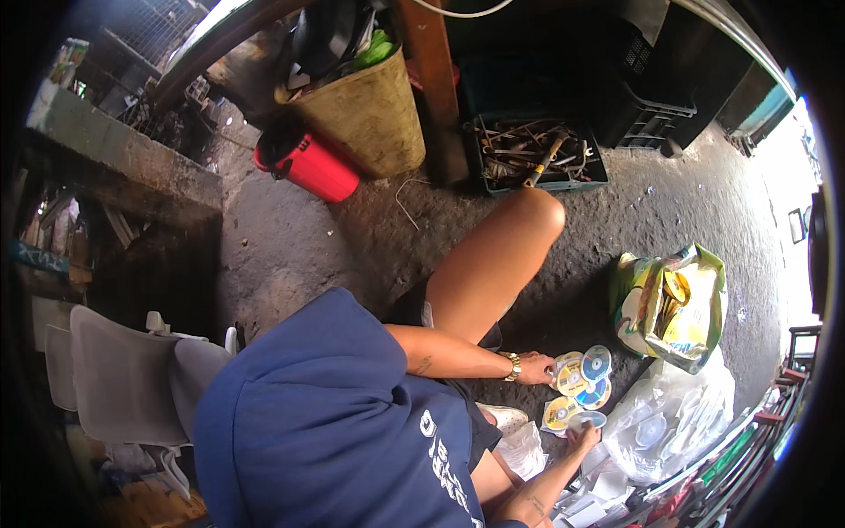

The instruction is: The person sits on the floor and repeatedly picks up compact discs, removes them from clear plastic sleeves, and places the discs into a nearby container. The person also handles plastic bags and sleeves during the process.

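Note:
My left hand [536,368], with a gold-coloured watch [511,367] at its wrist, touches the near edge of a spread of optical discs. A yellow-labelled disc [570,377] lies closest to its fingers, and whether they grip it is unclear. Beside it lie a blue-labelled disc [597,363] and another yellow-labelled disc [560,413], some seemingly in clear sleeves. My right hand [583,437] holds a pale, translucent disc or sleeve [587,420] just over the pile's lower edge.
Beyond the discs stands an open printed sack [672,310] holding yellow discs. A clear plastic bag [667,422] bulges with sleeves; loose white sleeves [597,495] lie nearby. A tool crate [541,155], a red bucket [317,168] and a yellowish bin [370,109] stand farther off. An office chair [125,376] is behind me.

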Demonstrator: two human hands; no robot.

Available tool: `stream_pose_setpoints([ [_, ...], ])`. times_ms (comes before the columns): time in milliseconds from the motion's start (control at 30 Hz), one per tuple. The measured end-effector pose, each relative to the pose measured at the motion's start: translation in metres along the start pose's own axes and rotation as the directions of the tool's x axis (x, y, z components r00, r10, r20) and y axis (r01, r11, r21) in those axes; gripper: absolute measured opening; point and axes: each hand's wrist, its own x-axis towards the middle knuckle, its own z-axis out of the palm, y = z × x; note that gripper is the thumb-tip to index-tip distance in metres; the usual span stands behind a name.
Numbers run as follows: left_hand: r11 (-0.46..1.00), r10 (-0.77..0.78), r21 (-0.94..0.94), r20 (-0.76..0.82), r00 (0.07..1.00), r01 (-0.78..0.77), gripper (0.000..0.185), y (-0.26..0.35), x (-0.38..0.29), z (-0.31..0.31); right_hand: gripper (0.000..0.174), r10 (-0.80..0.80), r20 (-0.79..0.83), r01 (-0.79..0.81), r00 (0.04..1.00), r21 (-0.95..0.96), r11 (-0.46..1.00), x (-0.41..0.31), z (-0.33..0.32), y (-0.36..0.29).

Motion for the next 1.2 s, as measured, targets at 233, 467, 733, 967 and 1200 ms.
stream_pose_setpoints([
  [233,0.593,-0.302,-0.688,0.291,0.908,0.418,0.127,0.032,0.0,-0.019,0.025,-0.604,0.311,0.678,0.734,-0.393,0.621,-0.177,0.104,-0.113],
  [467,0.455,0.038,-0.873,0.215,0.976,0.175,0.07,0.04,-0.011,-0.034,0.061,-0.418,0.68,0.484,0.603,0.105,0.869,-0.238,0.132,-0.118],
  [733,0.405,0.054,-0.912,0.096,0.994,0.066,0.07,0.041,-0.009,-0.031,0.067,-0.594,0.554,0.338,0.583,0.5,0.797,-0.221,0.104,-0.133],
  [967,0.949,0.118,-0.289,-0.042,0.992,-0.125,0.06,0.006,0.017,0.002,0.059,-0.858,0.476,0.82,0.193,-0.559,-0.126,-0.247,0.107,-0.126],
  [1200,0.937,0.338,-0.128,0.104,0.935,-0.325,0.037,0.011,0.014,0.01,0.025,-0.658,0.715,0.86,0.238,-0.47,-0.2,-0.26,0.096,-0.129],
])
